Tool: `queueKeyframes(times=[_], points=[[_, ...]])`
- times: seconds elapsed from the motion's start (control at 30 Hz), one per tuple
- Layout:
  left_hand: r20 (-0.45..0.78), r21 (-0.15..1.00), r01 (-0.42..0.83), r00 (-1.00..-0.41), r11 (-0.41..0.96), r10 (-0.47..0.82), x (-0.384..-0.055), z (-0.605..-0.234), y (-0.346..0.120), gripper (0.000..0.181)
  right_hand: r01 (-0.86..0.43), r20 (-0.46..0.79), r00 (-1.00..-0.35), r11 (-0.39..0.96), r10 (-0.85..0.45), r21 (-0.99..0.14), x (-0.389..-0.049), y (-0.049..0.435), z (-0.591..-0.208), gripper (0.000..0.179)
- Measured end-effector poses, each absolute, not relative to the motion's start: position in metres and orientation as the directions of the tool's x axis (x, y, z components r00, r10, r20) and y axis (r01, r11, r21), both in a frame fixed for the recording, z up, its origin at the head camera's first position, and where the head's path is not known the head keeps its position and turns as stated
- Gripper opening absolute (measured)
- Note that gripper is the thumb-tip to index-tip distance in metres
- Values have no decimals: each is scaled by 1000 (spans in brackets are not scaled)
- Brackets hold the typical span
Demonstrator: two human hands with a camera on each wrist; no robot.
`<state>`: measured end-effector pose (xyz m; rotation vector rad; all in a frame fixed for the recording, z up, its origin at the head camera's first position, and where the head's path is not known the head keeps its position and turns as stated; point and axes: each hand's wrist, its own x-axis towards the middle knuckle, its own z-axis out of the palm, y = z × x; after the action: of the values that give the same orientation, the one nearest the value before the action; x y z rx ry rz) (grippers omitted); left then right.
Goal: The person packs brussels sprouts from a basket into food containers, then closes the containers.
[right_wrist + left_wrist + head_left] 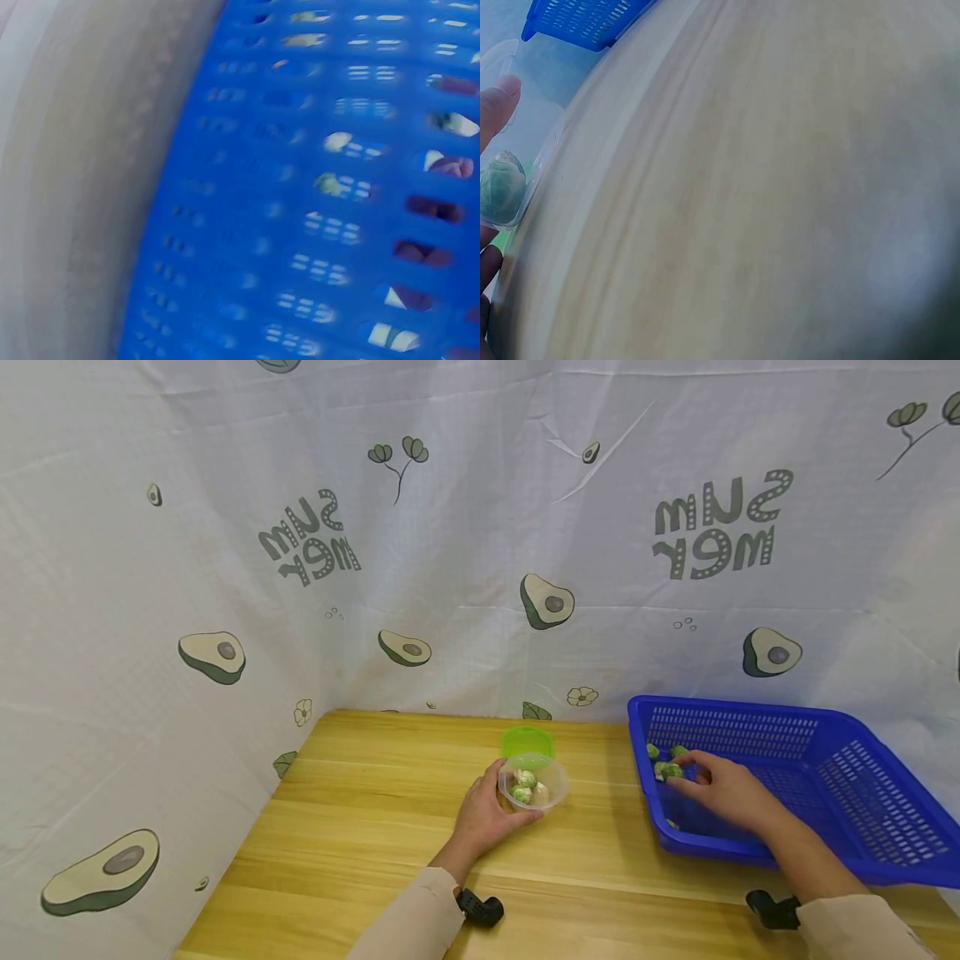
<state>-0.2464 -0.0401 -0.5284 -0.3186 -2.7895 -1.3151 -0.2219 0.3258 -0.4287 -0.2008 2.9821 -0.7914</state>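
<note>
My left hand [486, 814] grips a clear plastic tub [557, 781] from its left side, thumb at the front. Several Brussels sprouts [522, 794] lie in the tub, and one sprout [502, 187] shows through its wall in the left wrist view. Inside the left end of a blue plastic basket [787, 793], my right hand [731, 789] pinches a Brussels sprout [672, 771] between thumb and fingers. More sprouts [652, 751] lie around it there. In the right wrist view, the slotted basket wall [225, 187] hides most of that hand.
A green lid [525, 740] lies on the wooden table [360, 810] just behind the tub. The basket's rim stands above the table on the right. A white printed curtain [465, 568] hangs along the back and left edges. Each wrist wears a black strap device [480, 907].
</note>
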Motion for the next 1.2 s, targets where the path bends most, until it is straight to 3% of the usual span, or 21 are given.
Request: queueKeyframes(times=[0.37,0.67,1.03,1.2], points=[[128,759,209,-976,617,174,-247,-529,-42,105,-151,110,-988,824,-108,-547,-211,296,-399,47],[136,758,213,-976,617,169,-248,-529,-43,106,-239,147,-971,755,-188,-610,-200,254,-384,41],[131,757,214,-975,618,177,-246,-529,-41,107,-303,147,-950,700,-276,-646,-199,195,-416,30],[145,750,218,-975,624,167,-246,-530,-40,106,-253,135,-967,757,-216,-603,-205,166,-444,31]])
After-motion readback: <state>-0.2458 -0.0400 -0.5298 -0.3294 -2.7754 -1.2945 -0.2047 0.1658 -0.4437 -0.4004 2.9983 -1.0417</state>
